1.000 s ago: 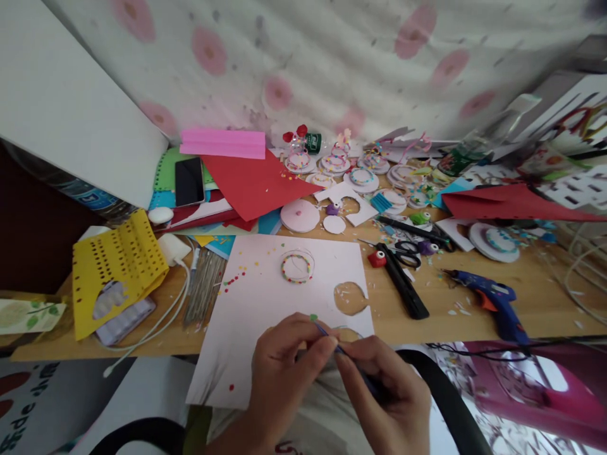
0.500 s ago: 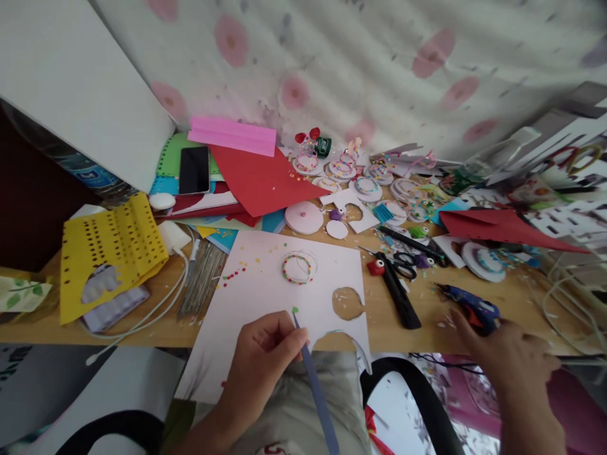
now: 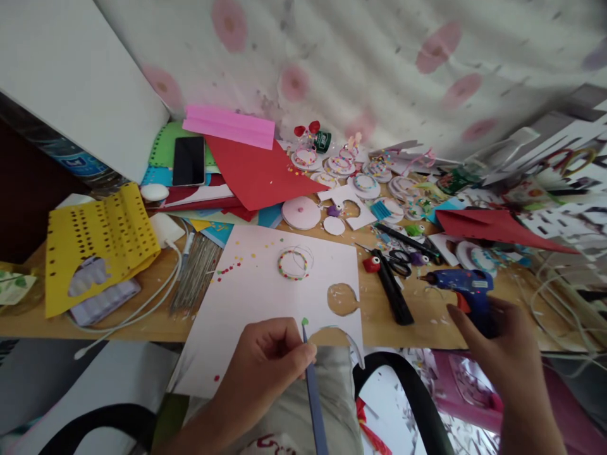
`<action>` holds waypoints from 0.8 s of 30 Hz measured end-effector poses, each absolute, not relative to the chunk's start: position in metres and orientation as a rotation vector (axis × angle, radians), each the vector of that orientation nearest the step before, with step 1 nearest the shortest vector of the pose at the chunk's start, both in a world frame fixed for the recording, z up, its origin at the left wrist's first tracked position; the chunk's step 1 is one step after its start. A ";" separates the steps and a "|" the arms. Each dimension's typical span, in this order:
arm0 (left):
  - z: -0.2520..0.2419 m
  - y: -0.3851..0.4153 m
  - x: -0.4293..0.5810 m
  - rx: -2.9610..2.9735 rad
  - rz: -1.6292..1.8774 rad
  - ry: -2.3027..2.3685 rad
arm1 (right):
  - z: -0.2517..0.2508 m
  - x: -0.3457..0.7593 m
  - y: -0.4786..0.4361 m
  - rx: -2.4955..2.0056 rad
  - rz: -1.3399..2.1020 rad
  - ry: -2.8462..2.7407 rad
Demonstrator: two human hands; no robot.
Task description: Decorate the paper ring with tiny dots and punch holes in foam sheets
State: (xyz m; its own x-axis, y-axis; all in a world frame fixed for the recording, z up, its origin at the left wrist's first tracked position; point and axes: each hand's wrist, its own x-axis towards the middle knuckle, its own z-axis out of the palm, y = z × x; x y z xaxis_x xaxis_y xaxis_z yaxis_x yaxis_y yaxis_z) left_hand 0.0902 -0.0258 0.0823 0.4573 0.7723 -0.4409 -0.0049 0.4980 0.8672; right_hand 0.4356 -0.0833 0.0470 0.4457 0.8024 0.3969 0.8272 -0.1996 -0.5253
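My left hand (image 3: 265, 366) pinches a thin blue-grey paper strip (image 3: 313, 404) with a small green dot at its top end, held over the near edge of a pale pink sheet (image 3: 256, 303) on the wooden desk. My right hand (image 3: 497, 341) is wrapped round the handle of a blue glue gun (image 3: 458, 283), which is lifted off the desk at the right with its nozzle pointing left. On the pink sheet lies a ring of coloured dots (image 3: 293, 264), and a round hole (image 3: 342, 299) is cut in the sheet.
A black utility knife (image 3: 392, 287), scissors (image 3: 401, 259) and several decorated paper discs (image 3: 365, 183) lie behind the sheet. Red paper (image 3: 256, 170), a phone (image 3: 188, 160), a yellow punched sheet (image 3: 95, 240) and white cables (image 3: 156, 303) sit at the left. A black chair armrest (image 3: 408, 392) curves below the desk.
My right hand let go of the strip, reached right to the glue gun and picked it up. My left hand stayed at the sheet's near edge, holding the strip alone.
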 end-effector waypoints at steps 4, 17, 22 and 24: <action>0.083 -0.030 0.095 1.064 0.546 0.989 | 0.070 0.360 -0.086 -1.910 -0.087 -1.539; 0.086 -0.034 0.096 1.116 0.524 0.977 | 0.083 0.323 -0.091 -1.742 -0.418 -1.822; 0.086 -0.034 0.096 1.094 0.486 0.961 | 0.085 0.323 -0.092 -1.728 -0.424 -1.833; 0.087 -0.035 0.096 1.089 0.471 0.967 | 0.084 0.323 -0.093 -1.711 -0.417 -1.832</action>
